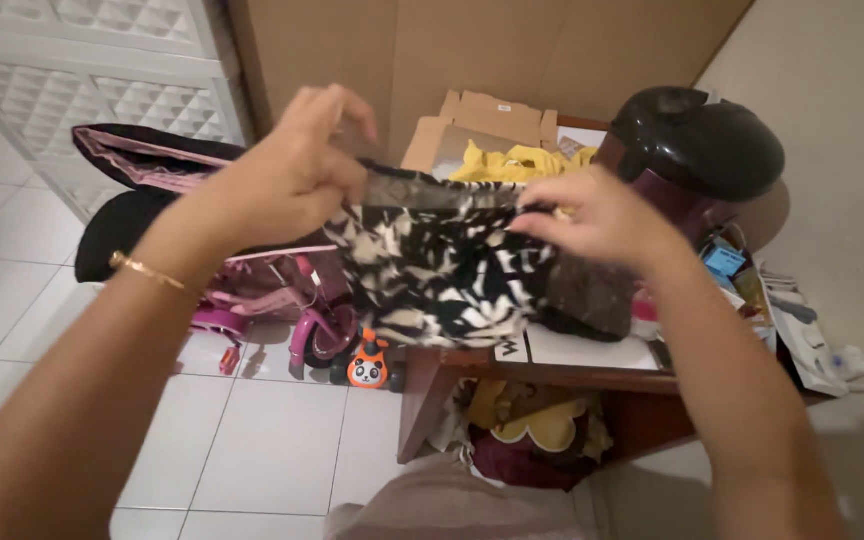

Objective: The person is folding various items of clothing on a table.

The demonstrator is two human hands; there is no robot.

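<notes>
White floor tiles [252, 440] and a cluttered wooden table [552, 372] lie below. Above the table, a black-and-white patterned cloth [442, 270] is held up, its top edge pinched by the left hand [287, 180] and the right hand [602, 215]. A dark cooker [697, 140] stands behind.

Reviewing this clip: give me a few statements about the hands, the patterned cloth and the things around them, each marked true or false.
1. Both hands grip the black-and-white patterned cloth by its top edge. True: left hand, right hand.
2. The left wrist is bare. False: it wears a thin gold bracelet.
3. A dark round-lidded cooker stands on the wooden table. True.
4. The cardboard box holds something blue. False: yellow fabric shows in it.
5. A small orange panda toy sits on the floor. True.
</notes>
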